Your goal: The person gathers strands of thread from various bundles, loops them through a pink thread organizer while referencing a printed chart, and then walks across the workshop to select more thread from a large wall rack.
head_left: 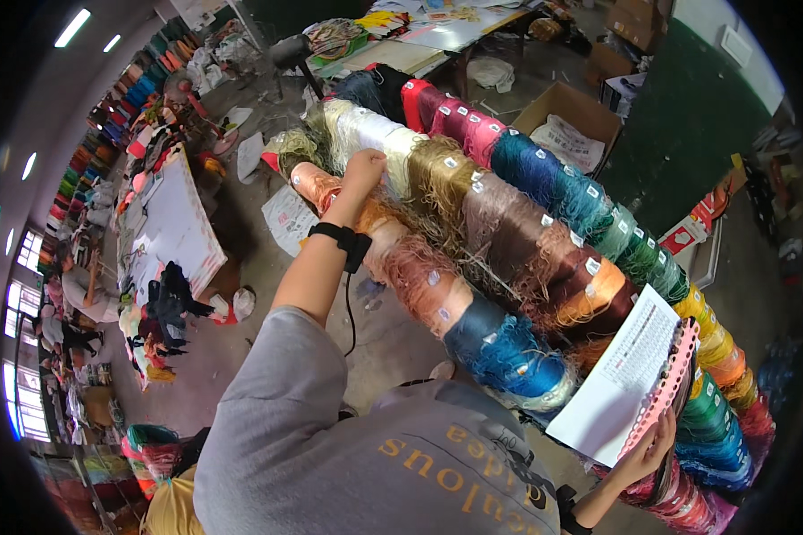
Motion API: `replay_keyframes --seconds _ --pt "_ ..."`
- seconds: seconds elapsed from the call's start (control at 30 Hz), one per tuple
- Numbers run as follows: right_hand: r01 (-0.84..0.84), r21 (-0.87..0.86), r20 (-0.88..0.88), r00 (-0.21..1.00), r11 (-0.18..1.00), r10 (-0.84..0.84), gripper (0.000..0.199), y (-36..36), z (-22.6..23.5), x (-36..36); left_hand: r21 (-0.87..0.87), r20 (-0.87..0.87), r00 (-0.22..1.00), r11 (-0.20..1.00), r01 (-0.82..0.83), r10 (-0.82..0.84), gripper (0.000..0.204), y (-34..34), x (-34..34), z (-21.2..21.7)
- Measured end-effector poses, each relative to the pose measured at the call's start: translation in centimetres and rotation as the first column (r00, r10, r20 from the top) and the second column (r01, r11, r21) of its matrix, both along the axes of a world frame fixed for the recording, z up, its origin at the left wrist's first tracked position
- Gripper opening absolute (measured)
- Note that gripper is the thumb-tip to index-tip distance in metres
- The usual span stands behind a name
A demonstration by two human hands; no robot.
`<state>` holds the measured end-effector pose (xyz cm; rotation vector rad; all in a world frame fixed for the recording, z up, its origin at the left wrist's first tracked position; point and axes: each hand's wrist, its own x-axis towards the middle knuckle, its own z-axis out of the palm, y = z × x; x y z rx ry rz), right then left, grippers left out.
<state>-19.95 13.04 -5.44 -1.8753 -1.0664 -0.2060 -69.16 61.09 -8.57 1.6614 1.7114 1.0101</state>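
Observation:
My left hand (365, 169) reaches to the far end of the nearest row of thread, fingers curled closed beside the cream skeins (393, 147) and above the peach-orange skeins (317, 187). What is between its fingertips, if anything, is hidden. At the lower right, my right hand (649, 450) grips a pink strip with a row of holes (660, 392), together with a white printed sheet (620, 374). Both lie tilted over the near ends of the thread rows. Blue skeins (517, 357) hang just left of the sheet, and brown skeins (517, 223) fill the middle row.
Behind the rows stand an open cardboard box (569, 116) and a paper-covered table (446, 36). To the left, a white-topped table (174, 227) has cloth piled around it, and other people sit beyond it. A dark green partition (687, 125) rises at the right.

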Motion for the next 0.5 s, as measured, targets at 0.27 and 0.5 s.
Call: replay_keyframes --seconds 0.27,0.5 --pt "-0.017 0.006 -0.042 0.999 1.000 0.017 0.023 2.7 1.5 -7.6 -0.088 -0.051 0.994 0.992 0.094 -0.099 0.019 3.0 -1.2 -1.6" --pt "-0.046 0.035 -0.020 0.999 0.998 0.047 0.020 4.5 2.8 -10.6 -0.129 0.243 0.938 0.950 0.283 -0.246 0.014 1.4 -3.4 -0.4"
